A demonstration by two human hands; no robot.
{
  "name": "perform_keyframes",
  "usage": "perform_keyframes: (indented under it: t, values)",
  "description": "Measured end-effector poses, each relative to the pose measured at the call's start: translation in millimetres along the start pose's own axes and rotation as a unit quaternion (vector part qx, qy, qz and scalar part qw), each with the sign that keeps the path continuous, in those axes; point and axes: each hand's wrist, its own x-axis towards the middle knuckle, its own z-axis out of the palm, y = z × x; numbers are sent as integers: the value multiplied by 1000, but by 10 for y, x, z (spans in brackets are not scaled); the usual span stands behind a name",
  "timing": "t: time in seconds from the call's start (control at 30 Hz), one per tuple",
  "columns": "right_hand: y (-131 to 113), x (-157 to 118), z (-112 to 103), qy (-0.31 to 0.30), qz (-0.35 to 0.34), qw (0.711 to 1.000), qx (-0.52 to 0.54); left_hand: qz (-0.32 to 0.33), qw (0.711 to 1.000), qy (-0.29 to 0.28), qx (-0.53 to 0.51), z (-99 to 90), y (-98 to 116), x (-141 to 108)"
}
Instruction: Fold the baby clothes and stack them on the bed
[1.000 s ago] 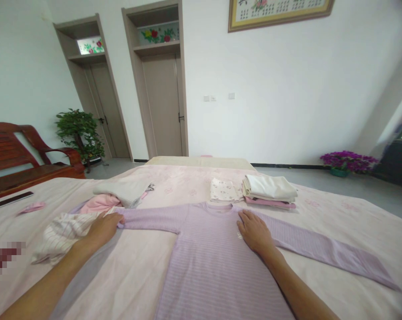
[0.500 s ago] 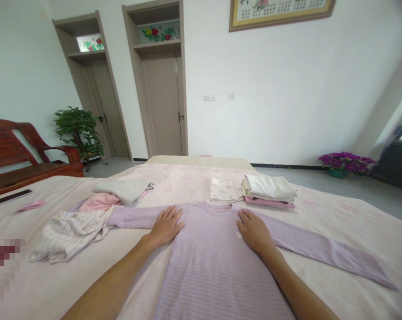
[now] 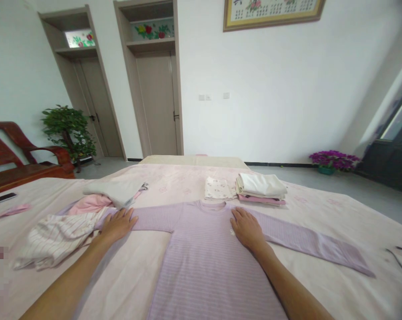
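Observation:
A lilac long-sleeved shirt (image 3: 204,262) with fine stripes lies spread flat in front of me, neckline away from me and both sleeves out to the sides. My left hand (image 3: 118,223) rests flat on its left sleeve, close to the cuff end, fingers spread. On the shirt's right shoulder lies my right hand (image 3: 247,227), palm down, with its fingers stretched out. The left cuff is hidden beside a crumpled striped white garment (image 3: 57,238). The shirt's hem runs out of view at the bottom.
The pink-white sheet (image 3: 167,184) covers the surface. Behind the left sleeve lie a grey garment (image 3: 116,191) and a pink garment (image 3: 89,204). Folded clothes (image 3: 262,186) are stacked at back right, beside a folded printed cloth (image 3: 219,189). A dark phone-like object (image 3: 1,199) lies far left.
My left hand has slid leftward along the sleeve from the shoulder towards the cuff. My right hand stays on the right shoulder. The view has turned slightly to the right.

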Motion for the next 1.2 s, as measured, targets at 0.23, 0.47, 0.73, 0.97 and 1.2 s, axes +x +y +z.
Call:
perform_keyframes:
  t: [0.23, 0.47, 0.73, 0.97, 1.2]
  values:
    - [-7, -15, -51, -29, 6, 999, 19, 164, 985, 13, -60, -177, 1540, 138]
    - [367, 4, -70, -110, -25, 994, 8, 245, 964, -12, -101, -9, 2417, 83]
    - [1373, -267, -99, -150, 20, 985, -86, 227, 971, -15, -70, 25, 2349, 166]
    - [1646, -376, -448, -149, 141, 972, -112, 205, 977, 31, -58, -103, 2317, -4]
    - [502, -496, -500, -100, 31, 993, -59, 282, 953, 79, -82, -367, 2590, -994]
